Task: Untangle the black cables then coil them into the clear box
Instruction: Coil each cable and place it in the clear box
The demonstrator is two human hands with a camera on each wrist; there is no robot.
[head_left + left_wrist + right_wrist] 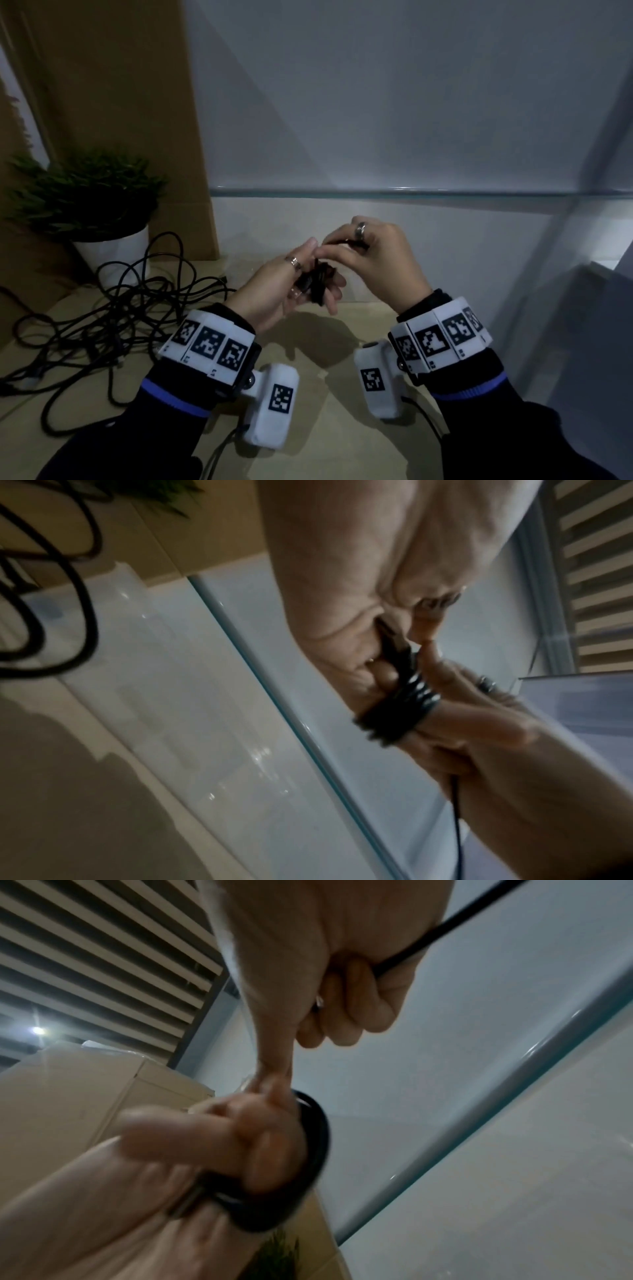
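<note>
Your left hand [274,291] holds a small black coil [317,282] of cable wound round its fingers, raised above the table [342,428]. Your right hand [380,263], just beside it and touching at the fingertips, pinches the cable's loose end [346,242]. The rest of the black cables [102,322] lie in one tangled heap on the table to your left, near one potted plant [89,205] and a cardboard panel [113,85]. A pale wall with a glass-edged ledge [376,192] stands behind.
</note>
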